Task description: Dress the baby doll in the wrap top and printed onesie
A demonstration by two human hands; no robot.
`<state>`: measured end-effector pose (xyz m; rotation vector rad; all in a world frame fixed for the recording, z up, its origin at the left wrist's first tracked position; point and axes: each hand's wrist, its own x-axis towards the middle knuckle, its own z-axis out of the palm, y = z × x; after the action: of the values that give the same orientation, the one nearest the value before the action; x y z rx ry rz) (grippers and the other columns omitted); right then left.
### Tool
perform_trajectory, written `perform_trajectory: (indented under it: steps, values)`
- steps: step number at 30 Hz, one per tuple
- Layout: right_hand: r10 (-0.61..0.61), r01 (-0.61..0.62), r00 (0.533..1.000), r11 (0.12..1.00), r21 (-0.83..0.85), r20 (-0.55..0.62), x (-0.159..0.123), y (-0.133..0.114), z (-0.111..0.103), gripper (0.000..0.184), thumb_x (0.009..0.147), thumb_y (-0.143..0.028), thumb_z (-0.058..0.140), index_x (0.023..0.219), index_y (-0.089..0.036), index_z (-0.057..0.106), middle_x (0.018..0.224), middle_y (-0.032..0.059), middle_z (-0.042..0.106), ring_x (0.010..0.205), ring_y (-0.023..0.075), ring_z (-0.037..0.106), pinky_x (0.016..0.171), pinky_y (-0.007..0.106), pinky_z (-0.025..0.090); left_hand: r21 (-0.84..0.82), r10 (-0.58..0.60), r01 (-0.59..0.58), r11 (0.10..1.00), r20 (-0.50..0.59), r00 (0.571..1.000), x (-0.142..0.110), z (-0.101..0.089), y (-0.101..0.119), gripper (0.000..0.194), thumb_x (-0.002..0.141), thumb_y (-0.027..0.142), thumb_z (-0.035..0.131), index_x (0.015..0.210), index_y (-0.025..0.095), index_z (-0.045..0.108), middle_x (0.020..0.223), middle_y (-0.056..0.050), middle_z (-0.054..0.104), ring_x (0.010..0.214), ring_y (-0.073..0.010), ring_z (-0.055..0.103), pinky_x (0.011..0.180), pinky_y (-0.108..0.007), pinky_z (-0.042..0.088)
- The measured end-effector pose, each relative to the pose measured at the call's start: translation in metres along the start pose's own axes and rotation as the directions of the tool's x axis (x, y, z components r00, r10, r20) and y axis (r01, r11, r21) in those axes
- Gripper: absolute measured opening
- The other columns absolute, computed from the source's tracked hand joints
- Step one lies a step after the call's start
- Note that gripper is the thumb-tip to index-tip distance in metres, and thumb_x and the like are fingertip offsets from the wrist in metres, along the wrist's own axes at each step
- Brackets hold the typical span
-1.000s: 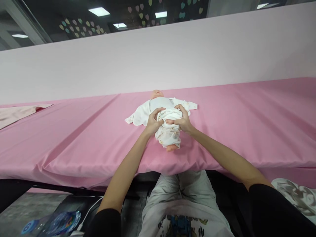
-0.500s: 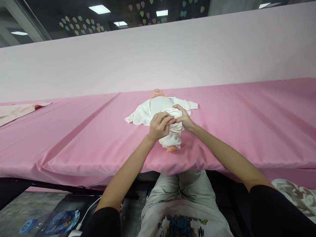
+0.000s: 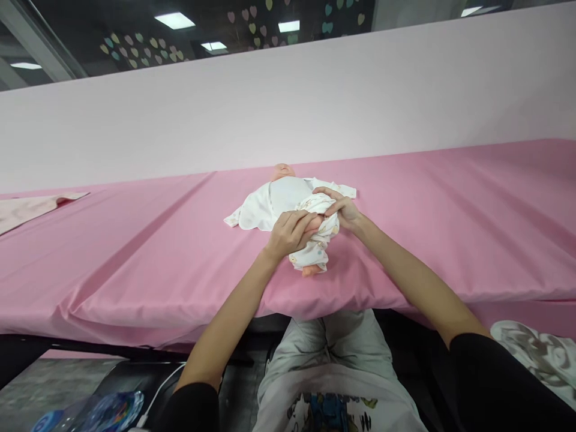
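A baby doll (image 3: 283, 170) lies on its back, head toward the wall, in a white long-sleeved top (image 3: 257, 211). Patterned white baby pants (image 3: 310, 257) are bunched around its legs, and one foot (image 3: 311, 271) pokes out at the near end. My left hand (image 3: 290, 234) is closed around a bare part of the doll's leg (image 3: 317, 222), fingers curled over it. On the other side, my right hand (image 3: 339, 207) pinches the gathered fabric of the pants, its index finger stretched along the upper edge. The fabric hides the rest of the legs.
A pink sheet (image 3: 157, 240) covers the table, which meets a white wall (image 3: 270, 114) behind. Pale pink cloth (image 3: 36, 210) lies at far left. Below are a plastic bottle (image 3: 103, 411) and white cable (image 3: 162, 387); patterned fabric (image 3: 535, 354) is at lower right.
My right hand has moved slightly right with the pants fabric, away from my left hand. More of the doll's bare leg now shows between the hands.
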<state>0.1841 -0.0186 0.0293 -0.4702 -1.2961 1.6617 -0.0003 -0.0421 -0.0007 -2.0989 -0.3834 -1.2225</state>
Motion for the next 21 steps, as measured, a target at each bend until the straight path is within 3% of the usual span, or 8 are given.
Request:
perform_trajectory:
  steps: [5, 10, 13, 15, 16, 18, 19, 21]
  values:
    - [0.102, -0.095, 0.986, 0.994, -0.058, 0.134, -0.002, -0.012, -0.026, 0.047, 0.057, -0.008, 0.059, 0.103, -0.013, 0.054, 0.091, 0.0075, 0.065, 0.078, 0.0186, 0.061, 0.065, 0.026, 0.047, 0.099, 0.147, -0.145, 0.984, -0.01, 0.989, 0.001, -0.004, -0.002, 0.032, 0.085, 0.033, 0.053, 0.108, 0.011, 0.054, 0.089, -0.01, 0.062, 0.08, -0.0185, 0.06, 0.068, -0.03, 0.048]
    - [0.161, -0.166, 0.985, 0.982, -0.09, -0.061, 0.003, -0.002, -0.048, 0.027, 0.065, -0.018, 0.064, 0.091, -0.012, 0.061, 0.085, 0.0051, 0.064, 0.078, 0.0151, 0.059, 0.068, 0.024, 0.047, 0.052, 0.114, -0.112, 0.992, -0.048, 0.992, 0.004, -0.006, 0.001, 0.031, 0.084, 0.028, 0.055, 0.108, 0.008, 0.054, 0.09, -0.012, 0.061, 0.083, -0.0195, 0.059, 0.07, -0.031, 0.049]
    - [0.094, -0.14, 0.965, 0.975, -0.174, -0.246, 0.009, 0.01, -0.051, 0.025, 0.065, -0.022, 0.063, 0.088, -0.014, 0.062, 0.074, 0.0012, 0.061, 0.066, 0.0112, 0.054, 0.06, 0.022, 0.043, -0.069, 0.161, -0.16, 0.985, 0.003, 0.987, 0.006, -0.005, 0.015, 0.026, 0.082, 0.026, 0.057, 0.104, 0.012, 0.056, 0.09, -0.01, 0.063, 0.079, -0.0175, 0.059, 0.066, -0.03, 0.048]
    - [0.024, -0.115, 0.953, 0.95, -0.29, -0.301, 0.012, 0.015, -0.05, 0.03, 0.06, -0.021, 0.065, 0.09, -0.016, 0.062, 0.068, -0.0022, 0.058, 0.059, 0.0092, 0.049, 0.054, 0.021, 0.038, -0.228, 0.153, -0.139, 0.964, 0.046, 0.987, 0.007, -0.004, 0.024, 0.02, 0.083, 0.025, 0.055, 0.101, 0.016, 0.057, 0.087, -0.006, 0.065, 0.074, -0.0149, 0.059, 0.063, -0.028, 0.047]
    - [-0.016, -0.092, 0.955, 0.934, -0.345, -0.296, 0.012, 0.016, -0.049, 0.033, 0.058, -0.02, 0.065, 0.091, -0.017, 0.061, 0.066, -0.0033, 0.056, 0.057, 0.0088, 0.047, 0.053, 0.021, 0.036, -0.31, 0.094, -0.072, 0.948, 0.058, 0.994, 0.007, -0.004, 0.028, 0.017, 0.085, 0.025, 0.052, 0.099, 0.017, 0.058, 0.084, -0.004, 0.065, 0.071, -0.0138, 0.059, 0.063, -0.027, 0.046]
    - [-0.103, -0.025, 0.96, 0.895, -0.445, -0.26, 0.013, 0.017, -0.048, 0.033, 0.056, -0.019, 0.065, 0.089, -0.017, 0.062, 0.069, -0.0034, 0.056, 0.06, 0.0091, 0.047, 0.055, 0.021, 0.036, -0.419, -0.183, 0.192, 0.888, 0.061, 0.981, 0.007, -0.002, 0.029, 0.018, 0.089, 0.024, 0.043, 0.092, 0.017, 0.059, 0.078, -0.003, 0.065, 0.07, -0.013, 0.058, 0.064, -0.027, 0.046]
    - [-0.152, 0.014, 0.959, 0.866, -0.5, -0.238, 0.013, 0.016, -0.047, 0.032, 0.055, -0.018, 0.065, 0.087, -0.017, 0.063, 0.073, -0.0025, 0.057, 0.063, 0.0096, 0.048, 0.058, 0.022, 0.037, -0.435, -0.372, 0.362, 0.824, 0.065, 0.926, 0.007, 0.0, 0.026, 0.022, 0.09, 0.024, 0.039, 0.089, 0.017, 0.06, 0.077, -0.004, 0.064, 0.071, -0.0132, 0.058, 0.066, -0.027, 0.045]
    - [-0.242, 0.087, 0.954, 0.791, -0.606, -0.178, 0.014, 0.016, -0.045, 0.026, 0.056, -0.018, 0.065, 0.082, -0.016, 0.065, 0.082, 0.0, 0.06, 0.072, 0.0111, 0.05, 0.068, 0.024, 0.04, -0.399, -0.659, 0.64, 0.657, 0.107, 0.744, 0.008, 0.005, 0.014, 0.027, 0.091, 0.027, 0.037, 0.087, 0.016, 0.062, 0.081, -0.005, 0.064, 0.076, -0.0146, 0.057, 0.07, -0.029, 0.044]
